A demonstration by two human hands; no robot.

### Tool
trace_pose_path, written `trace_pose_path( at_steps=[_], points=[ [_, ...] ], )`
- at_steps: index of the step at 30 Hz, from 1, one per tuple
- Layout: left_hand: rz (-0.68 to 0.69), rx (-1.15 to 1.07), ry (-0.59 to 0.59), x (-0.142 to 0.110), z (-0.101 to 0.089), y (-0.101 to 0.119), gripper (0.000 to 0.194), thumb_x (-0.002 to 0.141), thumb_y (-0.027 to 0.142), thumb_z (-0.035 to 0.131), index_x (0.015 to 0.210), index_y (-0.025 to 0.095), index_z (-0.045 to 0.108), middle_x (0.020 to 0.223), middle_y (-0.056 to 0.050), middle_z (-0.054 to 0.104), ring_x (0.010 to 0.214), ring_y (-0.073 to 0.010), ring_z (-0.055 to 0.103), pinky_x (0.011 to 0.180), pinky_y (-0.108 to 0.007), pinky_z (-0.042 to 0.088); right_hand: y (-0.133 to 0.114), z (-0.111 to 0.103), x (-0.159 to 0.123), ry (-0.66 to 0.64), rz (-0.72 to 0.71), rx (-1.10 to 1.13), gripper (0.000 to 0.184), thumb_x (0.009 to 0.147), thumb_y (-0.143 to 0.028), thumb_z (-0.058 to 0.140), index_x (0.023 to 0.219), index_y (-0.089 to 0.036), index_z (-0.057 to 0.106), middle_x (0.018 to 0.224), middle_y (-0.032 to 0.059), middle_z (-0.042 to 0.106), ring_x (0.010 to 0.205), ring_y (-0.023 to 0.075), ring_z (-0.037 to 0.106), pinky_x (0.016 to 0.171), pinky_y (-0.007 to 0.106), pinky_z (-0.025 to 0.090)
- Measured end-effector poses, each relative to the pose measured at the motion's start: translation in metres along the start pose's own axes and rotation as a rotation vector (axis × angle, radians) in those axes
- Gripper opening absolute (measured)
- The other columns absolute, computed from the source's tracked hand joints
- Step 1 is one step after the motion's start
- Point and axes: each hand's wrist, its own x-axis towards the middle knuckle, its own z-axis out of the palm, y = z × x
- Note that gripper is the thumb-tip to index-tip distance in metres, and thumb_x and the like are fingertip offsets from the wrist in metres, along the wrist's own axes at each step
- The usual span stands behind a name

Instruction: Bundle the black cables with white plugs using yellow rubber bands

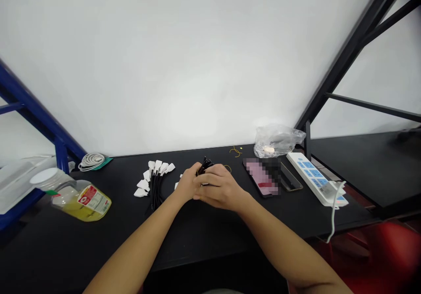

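Both my hands meet over the middle of the black table [204,237]. My left hand [186,184] and my right hand [219,189] are closed together around a bundle of black cables [204,167], whose ends stick up above the fingers. Just left of my hands lies a bunch of black cables with white plugs [154,178], fanned out on the table. A thin yellow rubber band [227,168] lies just behind my right hand.
A plastic jar of yellow liquid [77,196] lies at the left. A coiled white cable [91,161] sits by the wall. A phone [262,176], a white power strip [315,178], a clear plastic bag [277,139] and another yellow band [235,151] are at the right.
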Motion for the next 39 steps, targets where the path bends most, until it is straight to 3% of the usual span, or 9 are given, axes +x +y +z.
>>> trace_pose_path(
  at_steps=[6,10,15,18,20,23,29,34,39],
  points=[
    [0.034,-0.253,0.024,0.000,-0.002,-0.004,0.031,0.090,0.047,0.056,0.080,0.018,0.052,0.070,0.004,0.050,0.064,-0.0119,0.047,0.061,-0.025,0.039,0.005,0.014,-0.005,-0.031,0.154,0.405,0.017,0.096,-0.030,0.055,0.082,-0.020,0.058,0.079,0.0031,0.063,0.077,0.0143,0.057,0.077,0.028,0.047],
    [0.006,-0.304,0.079,0.002,-0.003,-0.009,0.038,0.089,0.054,0.057,0.079,0.017,0.055,0.067,0.003,0.050,0.061,-0.0114,0.047,0.060,-0.025,0.040,0.016,0.022,-0.010,-0.044,0.485,0.598,0.034,0.098,-0.036,0.049,0.069,-0.019,0.049,0.068,-0.0010,0.051,0.065,0.0125,0.047,0.064,0.026,0.040],
    [-0.050,-0.326,0.122,0.003,0.001,-0.012,0.038,0.087,0.054,0.061,0.077,0.018,0.054,0.059,0.005,0.045,0.053,-0.0096,0.042,0.052,-0.023,0.035,0.020,0.029,-0.008,0.096,0.918,1.266,0.040,0.090,-0.045,0.057,0.062,-0.021,0.041,0.055,-0.0060,0.038,0.047,0.0091,0.033,0.046,0.023,0.031],
    [-0.068,-0.347,0.131,0.003,0.002,-0.013,0.034,0.087,0.050,0.061,0.080,0.018,0.056,0.059,0.005,0.047,0.051,-0.0092,0.043,0.052,-0.022,0.035,0.025,0.028,-0.007,0.201,1.065,1.680,0.034,0.084,-0.038,0.061,0.062,-0.021,0.042,0.056,-0.0065,0.040,0.042,0.0081,0.031,0.041,0.023,0.030],
    [-0.063,-0.360,0.126,0.003,0.002,-0.013,0.029,0.087,0.046,0.061,0.083,0.018,0.058,0.061,0.005,0.049,0.052,-0.0091,0.045,0.053,-0.022,0.037,0.031,0.028,-0.009,0.319,1.174,1.830,0.026,0.083,-0.035,0.062,0.067,-0.020,0.048,0.060,-0.0062,0.046,0.041,0.0068,0.028,0.040,0.022,0.030],
    [-0.036,-0.362,0.109,0.003,0.000,-0.012,0.023,0.086,0.038,0.063,0.095,0.017,0.063,0.067,0.003,0.055,0.057,-0.0109,0.051,0.057,-0.023,0.040,0.036,0.029,-0.012,0.477,1.280,1.857,0.010,0.084,-0.027,0.062,0.090,-0.019,0.062,0.073,-0.0042,0.062,0.040,0.0048,0.026,0.040,0.019,0.031],
    [0.071,-0.300,0.085,0.000,-0.001,-0.010,0.030,0.088,0.045,0.063,0.096,0.017,0.067,0.082,-0.002,0.063,0.076,-0.0148,0.058,0.070,-0.026,0.045,0.030,0.033,-0.010,0.434,1.229,1.809,0.044,0.079,-0.018,0.066,0.122,-0.022,0.063,0.078,-0.0049,0.070,0.036,0.0033,0.028,0.036,0.019,0.031],
    [0.081,-0.184,-0.011,-0.004,0.000,-0.002,0.037,0.091,0.053,0.057,0.095,0.018,0.065,0.078,-0.001,0.062,0.072,-0.0147,0.055,0.066,-0.026,0.042,0.027,0.037,-0.012,0.446,1.217,1.617,0.056,0.082,-0.037,0.073,0.134,-0.024,0.057,0.061,-0.0081,0.063,0.032,0.0034,0.026,0.033,0.018,0.025],
    [0.100,-0.133,-0.058,-0.006,-0.003,0.006,0.038,0.094,0.054,0.051,0.100,0.018,0.065,0.079,-0.003,0.065,0.071,-0.0165,0.058,0.067,-0.028,0.043,0.031,0.032,-0.016,0.385,1.023,1.402,0.083,0.071,-0.055,0.080,0.143,-0.024,0.052,0.059,-0.0081,0.060,0.036,0.0047,0.033,0.038,0.021,0.034]
  ],
)
